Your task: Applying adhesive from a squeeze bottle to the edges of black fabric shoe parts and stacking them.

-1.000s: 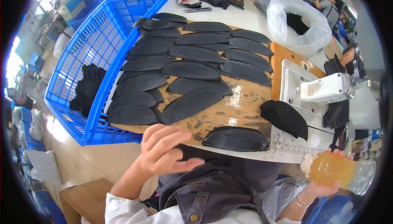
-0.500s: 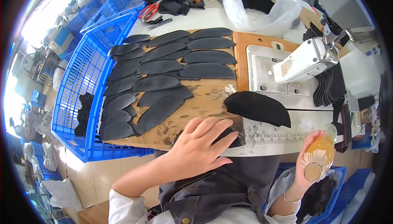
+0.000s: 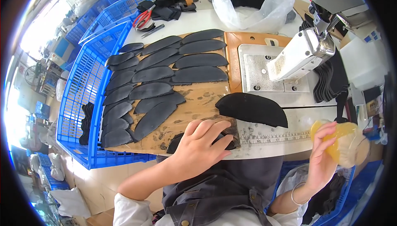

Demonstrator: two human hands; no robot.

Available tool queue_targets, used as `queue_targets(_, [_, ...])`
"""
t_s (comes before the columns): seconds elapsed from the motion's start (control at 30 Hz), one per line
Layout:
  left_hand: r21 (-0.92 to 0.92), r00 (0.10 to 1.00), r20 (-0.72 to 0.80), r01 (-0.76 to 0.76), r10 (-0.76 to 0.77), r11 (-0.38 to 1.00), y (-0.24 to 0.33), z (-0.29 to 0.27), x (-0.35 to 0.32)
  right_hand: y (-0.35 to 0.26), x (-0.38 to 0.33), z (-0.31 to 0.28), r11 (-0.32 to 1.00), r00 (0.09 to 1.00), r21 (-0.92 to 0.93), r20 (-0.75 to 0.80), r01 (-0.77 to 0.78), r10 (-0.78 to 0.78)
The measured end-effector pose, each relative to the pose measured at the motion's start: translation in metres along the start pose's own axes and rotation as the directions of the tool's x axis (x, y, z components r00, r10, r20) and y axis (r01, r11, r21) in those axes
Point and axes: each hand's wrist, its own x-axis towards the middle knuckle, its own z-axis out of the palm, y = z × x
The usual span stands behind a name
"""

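Note:
My left hand (image 3: 202, 141) lies palm down with its fingers spread over a black curved fabric piece (image 3: 175, 144) at the board's near edge, covering most of it. My right hand (image 3: 322, 160) is wrapped around a clear jar of yellow, glue-like stuff (image 3: 341, 143), tilted beyond the table's front right edge. Another black half-moon fabric piece (image 3: 252, 109) lies just beyond my left fingers, partly on the board and partly on the table. Several dark curved pieces (image 3: 198, 75) are spread in overlapping rows on the brown board (image 3: 194, 102).
A white sewing machine (image 3: 300, 56) stands at the right, with stacked black wavy pieces (image 3: 328, 83) beside it. Blue crates (image 3: 74, 110) line the left side. Red-handled scissors (image 3: 143, 18), black scraps (image 3: 169, 9) and a plastic bag (image 3: 221, 7) are at the back. A ruler strip (image 3: 273, 139) runs along the front.
My right hand has moved right and turned the jar, so its base now points right instead of toward me. My left hand stays on the fabric piece. The whole view has shifted slightly.

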Motion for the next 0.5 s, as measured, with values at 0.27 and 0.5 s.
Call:
queue_targets(0.27, [-0.059, 0.999, -0.052, -0.02, 0.017, 0.998, 0.001, 0.002, -0.003, -0.003, 0.014, 0.01, 0.994, 0.988, 0.109, 0.146, 0.03, -0.046])
queue_targets(0.5, [-0.146, 0.998, -0.053, 0.006, -0.014, 0.989, 0.008, 0.017, 0.006, -0.01, 0.019, 0.009, 0.988, 0.973, 0.128, 0.205, 0.082, -0.107])
